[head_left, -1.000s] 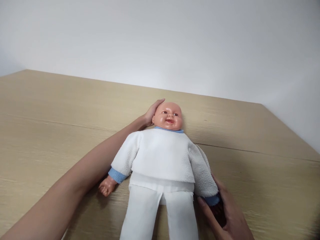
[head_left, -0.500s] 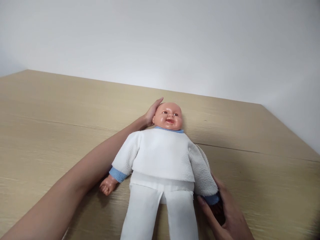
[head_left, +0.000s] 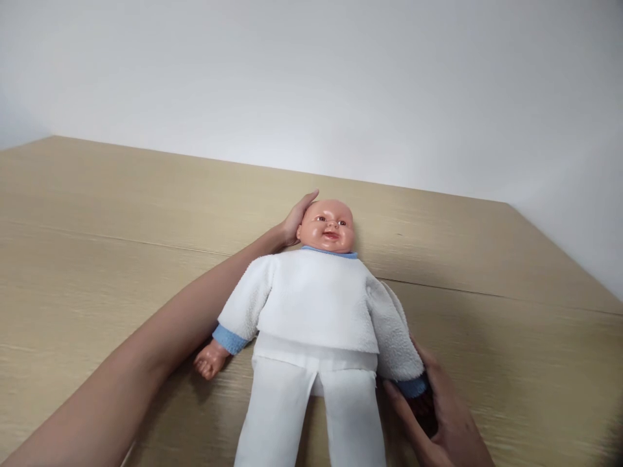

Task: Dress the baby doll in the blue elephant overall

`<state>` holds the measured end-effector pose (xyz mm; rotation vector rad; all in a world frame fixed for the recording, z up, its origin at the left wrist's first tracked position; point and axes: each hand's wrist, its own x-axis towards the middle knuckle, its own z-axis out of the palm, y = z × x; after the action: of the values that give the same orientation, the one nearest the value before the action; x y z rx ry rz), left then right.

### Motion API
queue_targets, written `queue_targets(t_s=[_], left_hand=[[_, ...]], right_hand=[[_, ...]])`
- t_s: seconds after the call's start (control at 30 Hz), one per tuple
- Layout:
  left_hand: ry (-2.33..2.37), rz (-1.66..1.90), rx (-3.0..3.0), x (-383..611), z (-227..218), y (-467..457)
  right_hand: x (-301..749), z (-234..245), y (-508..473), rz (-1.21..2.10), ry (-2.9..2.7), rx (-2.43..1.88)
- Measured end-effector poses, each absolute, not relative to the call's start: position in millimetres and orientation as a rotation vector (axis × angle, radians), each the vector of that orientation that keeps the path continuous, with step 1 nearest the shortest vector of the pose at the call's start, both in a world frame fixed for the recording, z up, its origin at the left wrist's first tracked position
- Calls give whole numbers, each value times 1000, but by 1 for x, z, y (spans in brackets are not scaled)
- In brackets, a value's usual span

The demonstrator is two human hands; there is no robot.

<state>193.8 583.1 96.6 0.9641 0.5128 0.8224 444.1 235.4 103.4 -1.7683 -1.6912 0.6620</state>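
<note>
A: Two grips are touching the doll [head_left: 316, 301], which is lying face up on the surface [head_left: 97, 214], its head [head_left: 328, 226] pointing away.
B: How is the left grip [head_left: 293, 222] sitting?
A: It is cupping the side of the head, fingers curving loosely and not closing round it.
B: And the right grip [head_left: 445, 421]?
A: It is wrapping round the doll's hand just below the blue cuff [head_left: 413, 388], fingers pressing together on it and mostly hiding it.
</note>
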Motion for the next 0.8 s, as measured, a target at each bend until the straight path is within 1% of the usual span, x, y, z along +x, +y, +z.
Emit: queue_targets(t_s=[0.53, 0.67, 0.8], left_hand=[[517, 766, 888, 191, 103, 576], [530, 786, 890, 191, 104, 574], [561, 834, 908, 193, 103, 575]], right_hand=[[439, 107, 237, 639, -1680, -1745], [436, 108, 238, 669, -1659, -1724], [436, 109, 240, 626, -1688, -1706]])
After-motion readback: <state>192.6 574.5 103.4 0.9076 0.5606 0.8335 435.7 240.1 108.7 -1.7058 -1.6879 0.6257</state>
